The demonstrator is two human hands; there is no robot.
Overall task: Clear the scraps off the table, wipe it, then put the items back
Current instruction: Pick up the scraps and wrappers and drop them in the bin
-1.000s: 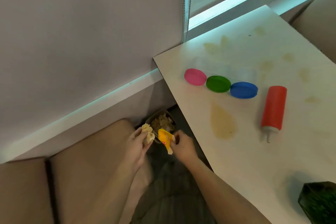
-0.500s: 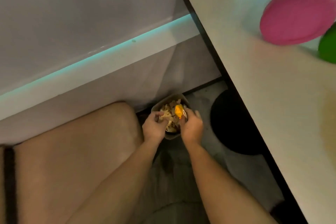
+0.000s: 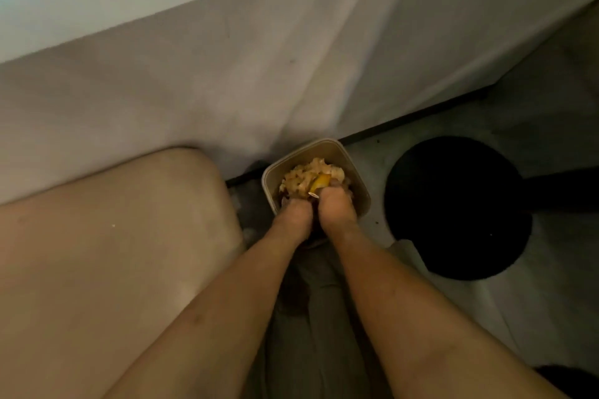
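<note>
A small tan bin (image 3: 330,145) stands on the floor against the wall, heaped with crumpled pale scraps (image 3: 303,176). A yellow wrapper (image 3: 320,182) lies on the heap, its near end running under the fingers of my right hand (image 3: 337,207), which seems to pinch it. My left hand (image 3: 293,217) is beside it, reaching into the near side of the bin. Both hands are seen from the back, their fingers curled down out of sight among the scraps. The table top is out of view.
A black round table base (image 3: 457,207) sits on the grey floor right of the bin. A beige seat cushion (image 3: 113,236) fills the left. The pale wall (image 3: 227,58) rises just behind the bin. My lap shows between my forearms.
My head has dipped lower, so the table and coloured lids have left the view. Both hands have pushed down into the bin with the scraps and the yellow wrapper.
</note>
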